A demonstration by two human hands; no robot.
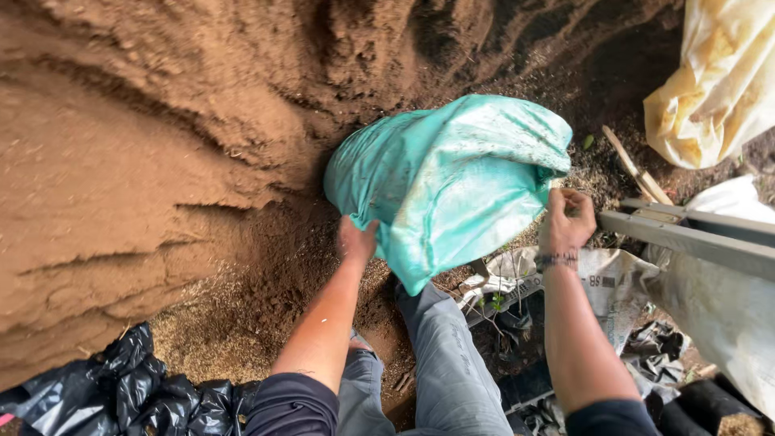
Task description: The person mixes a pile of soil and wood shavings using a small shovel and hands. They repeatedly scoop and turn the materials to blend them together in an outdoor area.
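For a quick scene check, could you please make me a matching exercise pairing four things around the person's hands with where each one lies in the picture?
Things:
1. turquoise woven plastic sack
2. crumpled black plastic sheeting
3. pale yellow plastic sack
4. grey metal bar

Places:
A. upper right corner
B. lower left corner
C. centre, gripped by the left hand and right hand
D. right edge, just beyond the right hand

Pairs: 1-C, 2-B, 3-A, 4-D
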